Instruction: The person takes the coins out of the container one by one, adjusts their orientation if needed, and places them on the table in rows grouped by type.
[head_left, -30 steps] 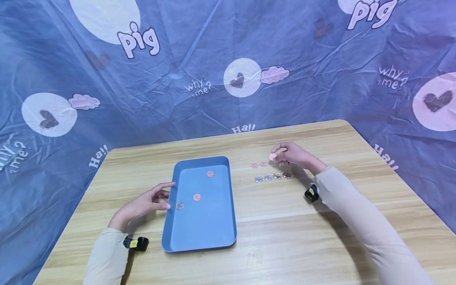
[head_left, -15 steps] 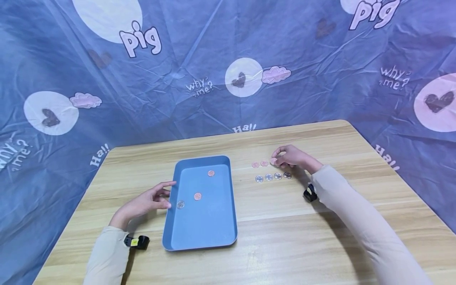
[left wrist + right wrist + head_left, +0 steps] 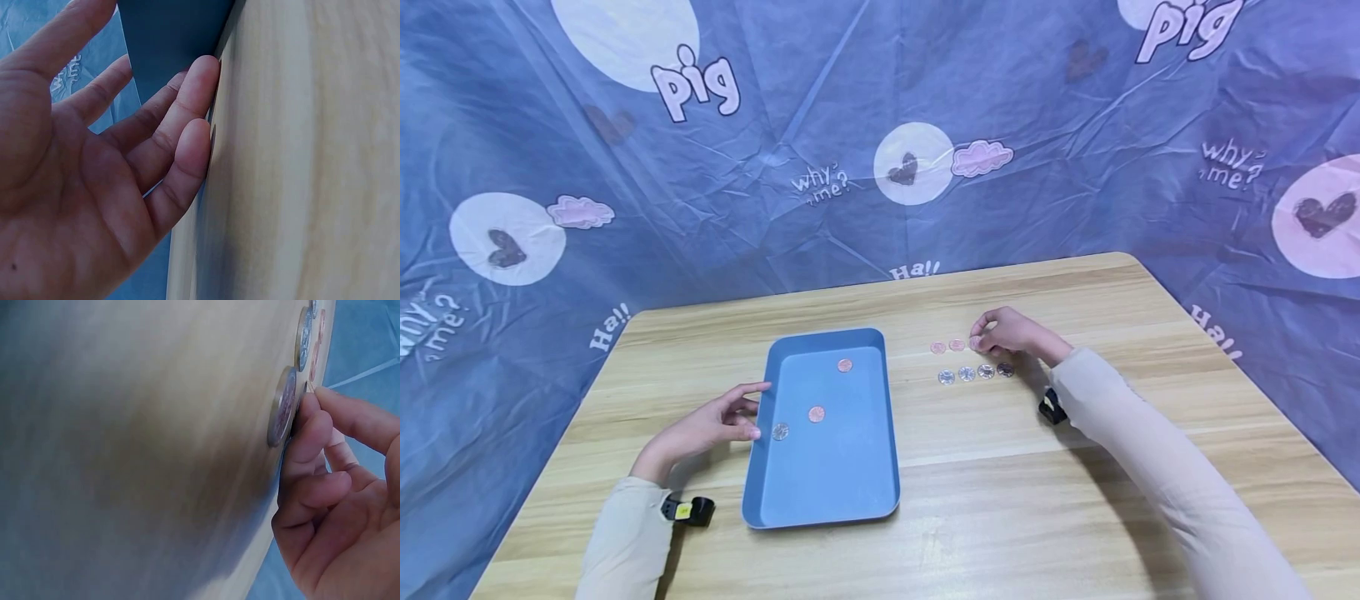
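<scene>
In the head view my right hand is low at the table, thumb and index finger pinching a copper-coloured coin at the end of a row. Two more copper coins lie to its left. Just in front of them runs a row of several silver coins. The right wrist view has a silver coin close beside the fingers. My left hand rests with loose fingers against the left wall of a blue tray. Its fingertips come down beside the tray's side, close to the tabletop.
Inside the tray lie a copper coin near the far end, another copper coin at the middle and a silver coin by the left wall. The wooden table ends at a blue printed cloth behind.
My right hand has lowered the copper coin from above the table to the right end of the copper row. The left hand has stayed at the tray.
</scene>
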`<state>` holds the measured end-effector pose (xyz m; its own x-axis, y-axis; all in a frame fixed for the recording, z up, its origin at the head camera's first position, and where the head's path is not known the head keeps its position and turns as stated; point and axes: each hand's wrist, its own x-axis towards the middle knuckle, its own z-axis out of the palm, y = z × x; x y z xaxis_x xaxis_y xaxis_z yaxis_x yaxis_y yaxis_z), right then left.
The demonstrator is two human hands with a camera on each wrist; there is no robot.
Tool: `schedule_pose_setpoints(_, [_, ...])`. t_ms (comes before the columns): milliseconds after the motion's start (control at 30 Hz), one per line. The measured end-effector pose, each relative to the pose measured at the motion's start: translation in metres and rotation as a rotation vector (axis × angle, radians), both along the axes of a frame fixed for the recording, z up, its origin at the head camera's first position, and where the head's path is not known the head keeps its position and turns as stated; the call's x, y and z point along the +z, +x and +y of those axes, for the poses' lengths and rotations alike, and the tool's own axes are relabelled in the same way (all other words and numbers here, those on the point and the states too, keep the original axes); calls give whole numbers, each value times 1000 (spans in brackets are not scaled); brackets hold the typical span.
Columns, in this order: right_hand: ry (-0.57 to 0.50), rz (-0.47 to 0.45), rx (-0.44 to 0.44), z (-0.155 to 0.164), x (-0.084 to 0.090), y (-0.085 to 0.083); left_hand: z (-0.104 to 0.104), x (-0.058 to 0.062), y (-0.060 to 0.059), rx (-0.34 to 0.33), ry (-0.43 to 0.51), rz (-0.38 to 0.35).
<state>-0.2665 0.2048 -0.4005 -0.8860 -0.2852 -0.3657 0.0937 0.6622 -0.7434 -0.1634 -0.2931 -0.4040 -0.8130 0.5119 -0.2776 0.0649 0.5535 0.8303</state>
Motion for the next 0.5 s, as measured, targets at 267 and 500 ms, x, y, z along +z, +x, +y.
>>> schedule_pose_setpoints(267, [101,70,42,-7,3,0,1,-3,0,20,-11,-5])
schedule_pose_setpoints(500, [155,74,54,-10,3,1,1,-3,0,23,-4,-6])
